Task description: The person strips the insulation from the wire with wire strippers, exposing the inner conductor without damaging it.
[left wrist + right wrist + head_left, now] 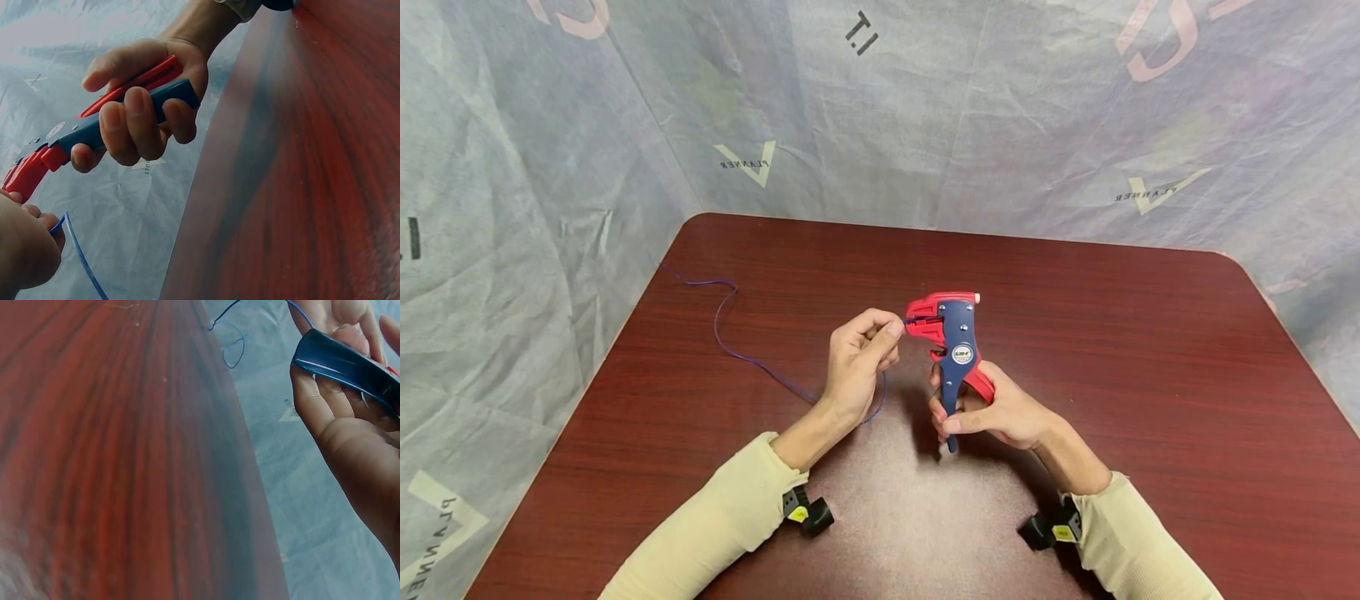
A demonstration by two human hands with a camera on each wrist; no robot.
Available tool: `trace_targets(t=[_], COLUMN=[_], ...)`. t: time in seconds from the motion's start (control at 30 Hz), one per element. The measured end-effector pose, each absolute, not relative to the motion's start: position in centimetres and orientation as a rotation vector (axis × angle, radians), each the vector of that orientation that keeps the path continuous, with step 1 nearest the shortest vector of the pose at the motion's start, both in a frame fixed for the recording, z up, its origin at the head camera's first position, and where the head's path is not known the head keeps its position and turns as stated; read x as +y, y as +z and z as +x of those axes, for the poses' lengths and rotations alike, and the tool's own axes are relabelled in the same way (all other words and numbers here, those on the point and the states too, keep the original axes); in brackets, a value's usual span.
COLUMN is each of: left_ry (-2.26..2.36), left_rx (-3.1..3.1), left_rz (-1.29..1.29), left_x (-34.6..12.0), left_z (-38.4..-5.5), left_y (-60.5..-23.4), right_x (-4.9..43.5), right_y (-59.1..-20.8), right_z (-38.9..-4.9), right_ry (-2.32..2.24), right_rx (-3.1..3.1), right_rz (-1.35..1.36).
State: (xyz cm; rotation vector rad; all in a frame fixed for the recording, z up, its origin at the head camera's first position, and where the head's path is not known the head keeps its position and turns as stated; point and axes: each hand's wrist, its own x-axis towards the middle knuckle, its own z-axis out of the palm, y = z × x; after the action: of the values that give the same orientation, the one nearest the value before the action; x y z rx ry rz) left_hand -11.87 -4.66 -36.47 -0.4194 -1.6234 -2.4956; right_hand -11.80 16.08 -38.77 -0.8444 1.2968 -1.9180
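Observation:
My right hand (1011, 410) grips the handles of a red and blue wire stripper (957, 329), held upright above the table with its head toward the left. Between thumb and index finger, my left hand (853, 367) pinches a thin blue wire (754, 362) right at the stripper's red jaws, and the wire's end reaches in between them. In the left wrist view the right fingers (136, 122) curl round the blue handle, while the wire (81, 256) loops out below the left hand (28, 250). The right wrist view shows the blue handle (344, 362) lying across the right palm.
From my left hand the wire trails in a loose curve over the dark red wooden table (1112, 358) to its left edge. Printed grey sheeting (887, 125) surrounds the table at the back and sides. A small black camera (816, 517) is strapped to each sleeve.

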Motion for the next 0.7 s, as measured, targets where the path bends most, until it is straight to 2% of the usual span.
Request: trace_targets(t=[0.7], left_ry=[-2.532], left_rx=[-1.662], left_rz=[-0.416], left_x=[-5.15], left_z=[-12.12], left_y=[-36.43], right_x=[15.61], right_y=[-38.95], right_z=[-10.87], right_ry=[-1.912], right_rx=[1.447], right_rz=[-0.750])
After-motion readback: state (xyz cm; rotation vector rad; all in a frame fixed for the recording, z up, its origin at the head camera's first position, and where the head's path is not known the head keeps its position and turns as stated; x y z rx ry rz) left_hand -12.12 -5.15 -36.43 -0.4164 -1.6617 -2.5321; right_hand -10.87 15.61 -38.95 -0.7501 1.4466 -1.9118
